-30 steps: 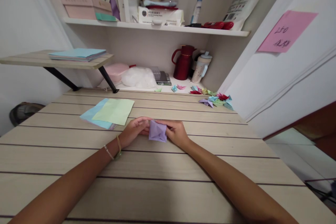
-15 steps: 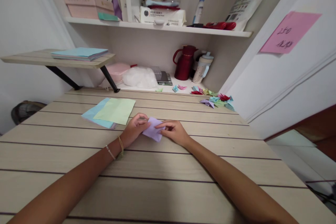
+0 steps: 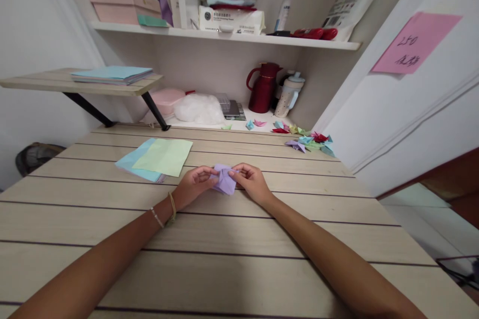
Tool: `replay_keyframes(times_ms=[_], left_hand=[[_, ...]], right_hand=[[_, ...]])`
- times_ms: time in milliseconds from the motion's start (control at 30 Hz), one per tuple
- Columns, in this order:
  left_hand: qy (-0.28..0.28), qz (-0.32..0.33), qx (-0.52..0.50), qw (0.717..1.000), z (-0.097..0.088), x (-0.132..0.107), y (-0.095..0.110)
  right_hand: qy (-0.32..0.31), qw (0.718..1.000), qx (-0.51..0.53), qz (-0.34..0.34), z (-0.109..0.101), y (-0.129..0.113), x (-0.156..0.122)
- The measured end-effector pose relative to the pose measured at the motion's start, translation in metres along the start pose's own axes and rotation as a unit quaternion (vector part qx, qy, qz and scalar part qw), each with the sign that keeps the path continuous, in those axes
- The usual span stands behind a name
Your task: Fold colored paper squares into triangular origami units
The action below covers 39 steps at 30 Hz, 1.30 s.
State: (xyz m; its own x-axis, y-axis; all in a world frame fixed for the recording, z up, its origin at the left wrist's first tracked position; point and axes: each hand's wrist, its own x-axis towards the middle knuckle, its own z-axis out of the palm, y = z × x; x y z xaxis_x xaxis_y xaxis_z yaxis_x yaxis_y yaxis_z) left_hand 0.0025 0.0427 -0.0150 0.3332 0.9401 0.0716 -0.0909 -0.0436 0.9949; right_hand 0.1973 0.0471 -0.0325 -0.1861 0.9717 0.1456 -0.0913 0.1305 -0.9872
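A small folded piece of purple paper (image 3: 225,180) is pinched between both hands just above the wooden table (image 3: 232,259). My left hand (image 3: 192,187) grips its left side with fingers curled; a thin bracelet sits on that wrist. My right hand (image 3: 250,183) pinches its right edge between thumb and fingertips. A short stack of flat sheets, light green (image 3: 164,156) over blue, lies on the table to the left of my hands.
Several finished folded paper shapes (image 3: 309,142) in mixed colours lie at the table's far right. Behind are a red jug (image 3: 262,88), a pale bottle (image 3: 290,94), a pink box (image 3: 167,101) and a white bag (image 3: 198,109). A side shelf (image 3: 75,84) carries paper. A pink note (image 3: 414,44) is stuck on the right wall.
The purple paper went from pressed flat on the table to lifted and bunched between both sets of fingertips. Both hands moved slightly away from me.
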Motion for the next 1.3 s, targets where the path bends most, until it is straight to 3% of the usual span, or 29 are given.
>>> replay_keyframes(times_ms=[133, 400, 667, 800, 967, 1167, 1300], left_hand=[[-0.007, -0.013, -0.026, 1.000, -0.0007, 0.0004, -0.0038], [0.086, -0.013, 0.020, 0.996, -0.0003, 0.0017, -0.0007], [0.070, 0.021, 0.042, 0.996, -0.0025, 0.0011, -0.0026], [0.052, 0.031, 0.052, 0.997, -0.0017, 0.0003, -0.0038], [0.020, 0.043, 0.067, 0.997, -0.0008, -0.0004, -0.0058], [0.050, 0.044, 0.078, 0.995, -0.0028, 0.0012, -0.0088], [0.043, 0.037, 0.115, 0.992, -0.0026, 0.0010, -0.0080]], right_hand=[[-0.001, 1.000, -0.014, -0.007, -0.0004, 0.0007, 0.0001], [0.045, 0.998, 0.035, -0.014, -0.0013, -0.0025, 0.0021], [0.016, 0.997, 0.054, -0.045, 0.0003, -0.0022, 0.0021], [-0.011, 0.998, -0.002, -0.056, -0.0016, -0.0011, 0.0022], [-0.060, 0.996, -0.062, -0.021, -0.0022, 0.0023, 0.0009], [-0.032, 0.982, -0.171, -0.078, -0.0007, -0.0032, -0.0015], [-0.021, 0.981, -0.175, -0.085, -0.0014, -0.0015, -0.0012]])
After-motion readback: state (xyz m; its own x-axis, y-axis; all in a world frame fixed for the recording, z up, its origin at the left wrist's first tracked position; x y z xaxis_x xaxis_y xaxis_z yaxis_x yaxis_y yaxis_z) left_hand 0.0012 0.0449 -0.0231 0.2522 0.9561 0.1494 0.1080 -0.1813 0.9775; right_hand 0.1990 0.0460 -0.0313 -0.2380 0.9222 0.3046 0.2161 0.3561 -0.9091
